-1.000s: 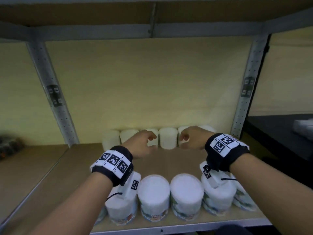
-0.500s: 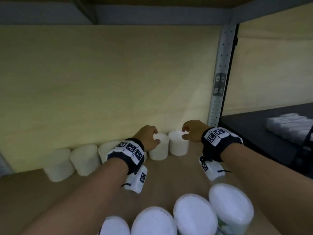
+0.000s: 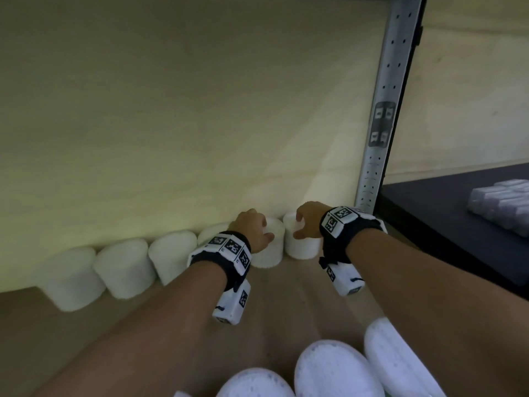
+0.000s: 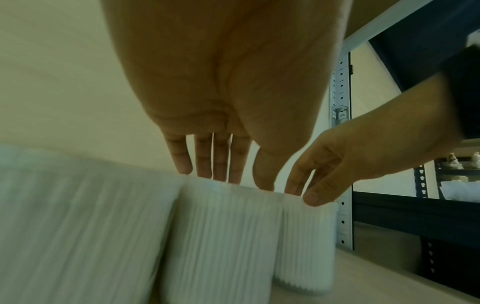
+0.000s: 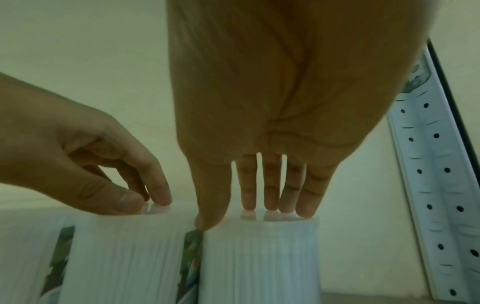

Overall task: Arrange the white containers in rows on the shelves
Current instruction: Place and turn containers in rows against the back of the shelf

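Observation:
Several white ribbed containers stand in a back row against the pale wall, and the front row's lids [image 3: 335, 368] show at the bottom of the head view. My left hand [image 3: 259, 229] has its fingertips on the lid of the second container from the right [image 3: 267, 255] and its thumb at the front. My right hand [image 3: 303, 224] touches the rightmost container [image 3: 300, 249] the same way. In the left wrist view my left hand's fingers [image 4: 207, 170] reach down onto the lid rim. In the right wrist view my right hand's fingers [image 5: 272, 203] sit on the lid and the thumb is at its front-left edge.
The brown shelf board [image 3: 286, 305] lies bare between the two rows. A perforated metal upright [image 3: 380, 124] stands just right of the last container. Beyond it is a black shelf [image 3: 429, 213] with wrapped white packs [image 3: 503, 204].
Both hands have moved right along the back row, from containers nearer the middle to the last two by the upright. The head view has swung right and down.

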Tool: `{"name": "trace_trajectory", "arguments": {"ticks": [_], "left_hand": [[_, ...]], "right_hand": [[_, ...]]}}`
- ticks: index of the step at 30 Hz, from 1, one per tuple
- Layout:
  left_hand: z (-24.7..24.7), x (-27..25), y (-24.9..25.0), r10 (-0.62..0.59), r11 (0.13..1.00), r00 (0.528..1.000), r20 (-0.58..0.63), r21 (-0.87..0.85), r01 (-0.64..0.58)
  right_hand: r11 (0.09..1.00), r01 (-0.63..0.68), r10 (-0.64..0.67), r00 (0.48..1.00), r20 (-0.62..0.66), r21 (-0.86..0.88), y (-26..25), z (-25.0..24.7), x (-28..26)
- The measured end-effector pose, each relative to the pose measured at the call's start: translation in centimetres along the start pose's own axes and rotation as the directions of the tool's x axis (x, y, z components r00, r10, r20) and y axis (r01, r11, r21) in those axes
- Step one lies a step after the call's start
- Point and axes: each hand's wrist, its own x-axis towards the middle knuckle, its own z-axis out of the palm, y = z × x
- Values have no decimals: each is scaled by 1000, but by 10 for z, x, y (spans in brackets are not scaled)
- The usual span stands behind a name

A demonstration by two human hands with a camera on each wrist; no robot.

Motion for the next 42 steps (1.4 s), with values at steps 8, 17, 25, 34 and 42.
{"name": "trace_trajectory", "arguments": {"ticks": [8,17,25,34,42], "left_hand": [[6,0,-5,36,999,999,-21,-18,-37],[7,1,-6,57,998,998,-24,-7,-57],[7,2,-6,54,998,998,-37,-19,-55],[6,1,-5,53,998,998,-39,-23,-54],[7,0,-4,54,998,997,-45,-34,-56]], "right_hand": [[999,-34,35,997,-62,16,4,2,1],[1000,2,-2,999,-39,5,10,-1,4],[998,50,-53,997,59,43,12,-14,4],[993,-109,110,994,19,-56,6,-2,11],[993,-115,116,993,35,-40,6,-4,11]]}}
